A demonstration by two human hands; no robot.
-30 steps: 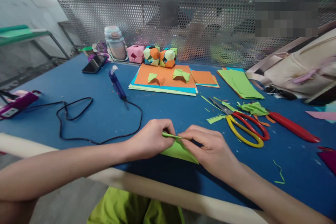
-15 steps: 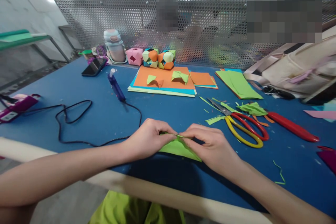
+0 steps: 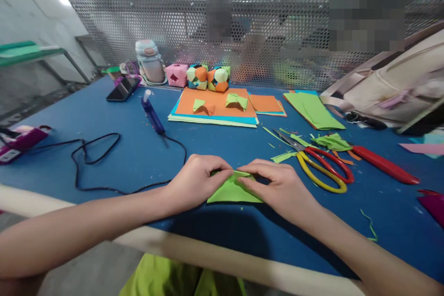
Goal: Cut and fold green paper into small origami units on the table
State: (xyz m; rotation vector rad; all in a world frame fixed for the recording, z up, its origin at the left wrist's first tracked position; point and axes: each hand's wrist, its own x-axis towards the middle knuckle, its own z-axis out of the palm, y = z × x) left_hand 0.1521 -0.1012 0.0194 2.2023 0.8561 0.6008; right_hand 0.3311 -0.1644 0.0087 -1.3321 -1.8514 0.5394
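Note:
A small piece of green paper (image 3: 236, 192) is between my hands, low over the front of the blue table. My left hand (image 3: 199, 178) pinches its upper left edge between thumb and fingers. On the other side, my right hand (image 3: 280, 185) grips the upper right edge the same way. A fold shows along the top of the paper, partly hidden by my fingers. Scissors (image 3: 322, 166) with red and yellow handles lie right of my right hand, among green paper scraps (image 3: 284, 157). Behind my hands, two small folded paper pieces (image 3: 237, 101) rest on an orange sheet (image 3: 215, 95).
A blue glue gun (image 3: 152, 115) lies left, its black cord (image 3: 78, 166) looping near my left forearm. A red-handled tool (image 3: 385, 165) lies right. Folded paper cubes (image 3: 197, 77), a bottle (image 3: 151, 62) and a phone (image 3: 122, 89) line the back. Green paper strips (image 3: 314, 110) and a bag (image 3: 388, 78) sit back right.
The green paper has tipped to show more of its face, its lower edge now level. My fingertips have moved slightly apart along its top edge.

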